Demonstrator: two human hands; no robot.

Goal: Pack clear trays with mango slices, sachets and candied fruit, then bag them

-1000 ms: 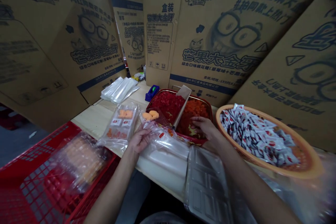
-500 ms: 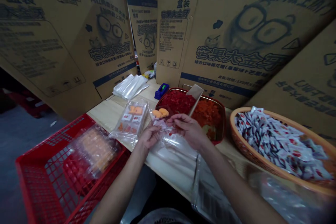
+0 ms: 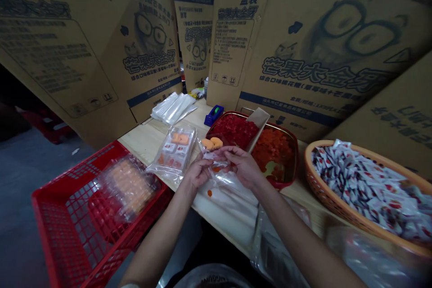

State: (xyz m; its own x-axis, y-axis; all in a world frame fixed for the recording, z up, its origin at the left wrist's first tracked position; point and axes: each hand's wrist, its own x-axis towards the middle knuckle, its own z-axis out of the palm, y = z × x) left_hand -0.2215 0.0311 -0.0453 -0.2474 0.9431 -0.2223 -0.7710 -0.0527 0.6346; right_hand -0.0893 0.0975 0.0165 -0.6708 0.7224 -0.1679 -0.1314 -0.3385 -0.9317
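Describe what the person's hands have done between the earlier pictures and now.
The right hand moved left from above the red tray of diced pieces to take hold of the clear plastic bag, joining the left hand, which held it throughout. The tray and the woven basket of sachets stayed where they were.

Flattened cardboard cartons (image 3: 303, 40) are stood on edge along the far side of a pale wooden table (image 3: 148, 141), and are printed with a bespectacled cartoon face and dark blue Chinese lettering. A blue tape dispenser (image 3: 213, 115) is placed against the cartons, and a stack of clear plastic sleeves (image 3: 172, 108) is laid beside it. Foil-edged sachets (image 3: 367, 193) are heaped in an oval orange woven basket (image 3: 324, 193) at the right. A filled plastic bag (image 3: 130, 184) is held in a red plastic crate (image 3: 45, 220) on the grey floor (image 3: 27, 175) at the left.
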